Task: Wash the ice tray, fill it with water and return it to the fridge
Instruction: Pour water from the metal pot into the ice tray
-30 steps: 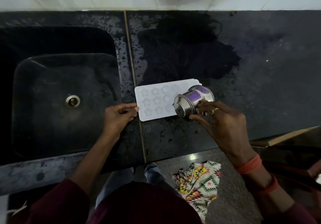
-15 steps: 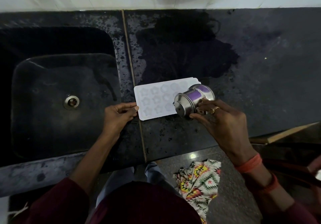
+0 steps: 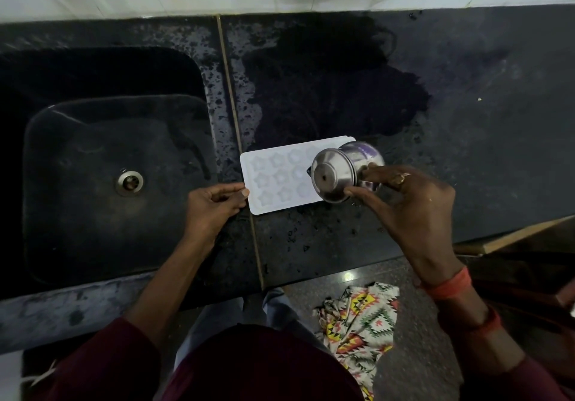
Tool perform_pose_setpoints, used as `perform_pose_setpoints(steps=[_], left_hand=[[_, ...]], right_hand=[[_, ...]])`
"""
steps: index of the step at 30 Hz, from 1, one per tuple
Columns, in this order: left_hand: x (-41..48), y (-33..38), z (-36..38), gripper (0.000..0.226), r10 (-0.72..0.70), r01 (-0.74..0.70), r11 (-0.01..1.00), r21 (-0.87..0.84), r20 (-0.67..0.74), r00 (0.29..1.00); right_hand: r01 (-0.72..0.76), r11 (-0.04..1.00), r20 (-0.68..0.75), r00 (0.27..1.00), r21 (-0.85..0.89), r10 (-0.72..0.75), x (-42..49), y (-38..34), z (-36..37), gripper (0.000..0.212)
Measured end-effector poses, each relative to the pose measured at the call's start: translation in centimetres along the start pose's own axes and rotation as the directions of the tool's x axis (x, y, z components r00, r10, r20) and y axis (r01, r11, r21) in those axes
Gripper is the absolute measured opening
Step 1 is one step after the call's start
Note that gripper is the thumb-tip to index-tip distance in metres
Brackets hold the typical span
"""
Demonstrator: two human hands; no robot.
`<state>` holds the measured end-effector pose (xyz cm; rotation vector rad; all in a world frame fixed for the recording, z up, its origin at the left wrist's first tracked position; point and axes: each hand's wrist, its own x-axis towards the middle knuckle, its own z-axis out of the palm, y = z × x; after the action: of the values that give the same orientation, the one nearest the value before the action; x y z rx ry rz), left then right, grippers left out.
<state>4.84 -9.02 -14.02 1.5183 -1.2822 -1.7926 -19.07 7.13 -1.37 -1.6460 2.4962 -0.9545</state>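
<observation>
1. Ice tray point(image 3: 277, 182): one white rectangular plastic mould with rounded corners and three rows of star-shaped wells. It lies flat on the countertop point(image 3: 482, 151), just right of the sink; its contents cannot be told.
2. Sink point(image 3: 77, 213): one dark stone basin with rounded corners and one round metal drain point(image 3: 129, 181).
3. Left hand point(image 3: 211, 207): thumb and fingers pinch the tray's left short edge.
4. Steel cup point(image 3: 334, 178): one polished metal cup, tipped on its side over the tray's right end, base toward the camera. Its inside is hidden.
5. Right hand point(image 3: 410, 207): fingers and thumb curl round the cup; one ring point(image 3: 399, 178).
6. Patterned cloth point(image 3: 364, 319): one crumpled piece on the floor.
</observation>
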Motion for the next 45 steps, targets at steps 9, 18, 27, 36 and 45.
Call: perform_pose_setpoints(steps=[9,18,27,36,45], left_hand=[[0.1,-0.1,-0.1,0.011,-0.016,0.016,1.0,0.0,-0.013,1.0],[0.0,-0.1,0.0,0.012,-0.008,0.008,1.0,-0.007,-0.016,1.0],[0.0,0.0,0.1,0.012,-0.018,0.017,1.0,-0.011,-0.019,1.0],[0.0,0.1,0.1,0.012,-0.021,0.021,1.0,-0.024,-0.015,1.0],[0.0,0.1,0.0,0.013,-0.015,0.015,1.0,-0.019,-0.017,1.0]], right_hand=[[0.082,0.993,-0.005,0.997,-0.084,-0.083,1.5,0.1,2.2,0.027],[0.116,0.985,0.027,0.993,-0.126,-0.113,1.7,0.3,2.9,0.029],[0.133,0.981,0.005,0.991,-0.14,-0.133,1.6,0.3,2.8,0.028],[0.157,0.976,-0.008,0.987,-0.148,-0.16,1.2,0.4,2.8,0.027],[0.106,0.988,0.016,0.994,-0.115,-0.105,0.9,0.8,2.7,0.029]])
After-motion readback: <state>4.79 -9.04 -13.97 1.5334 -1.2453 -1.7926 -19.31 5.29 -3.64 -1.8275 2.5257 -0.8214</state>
